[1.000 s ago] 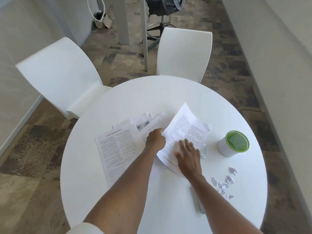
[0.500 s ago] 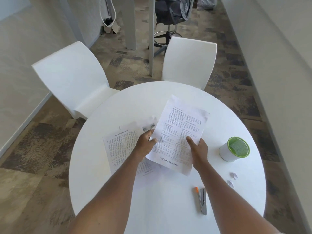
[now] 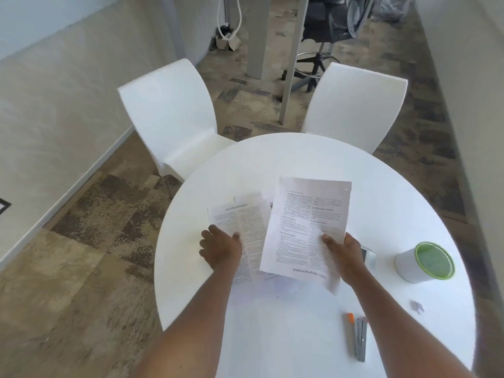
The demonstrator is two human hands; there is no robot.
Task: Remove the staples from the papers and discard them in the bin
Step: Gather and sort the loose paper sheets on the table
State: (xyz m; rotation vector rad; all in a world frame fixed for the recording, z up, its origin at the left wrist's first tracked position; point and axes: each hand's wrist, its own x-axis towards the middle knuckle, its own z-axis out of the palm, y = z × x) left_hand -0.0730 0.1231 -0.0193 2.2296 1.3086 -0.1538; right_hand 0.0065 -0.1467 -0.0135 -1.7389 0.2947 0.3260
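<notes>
My right hand (image 3: 345, 253) holds a printed sheet of paper (image 3: 305, 225) by its lower right edge, lifted above the round white table (image 3: 395, 192). My left hand (image 3: 221, 248) rests flat on a second printed sheet (image 3: 241, 219) lying on the table, fingers spread. More papers lie under and behind that sheet. A small white bin with a green rim (image 3: 424, 261) stands on the table to the right of my right hand. A grey staple tool with an orange tip (image 3: 359, 336) lies near the table's front edge.
A small paper scrap (image 3: 417, 306) lies near the bin. A small clear object (image 3: 368, 256) sits just right of my right hand. Two white chairs (image 3: 174, 118) (image 3: 354, 105) stand behind the table. A wall runs close along the right side.
My right hand has picked one sheet up off the pile and holds it alone. My left hand let go of that sheet and moved left onto the other paper.
</notes>
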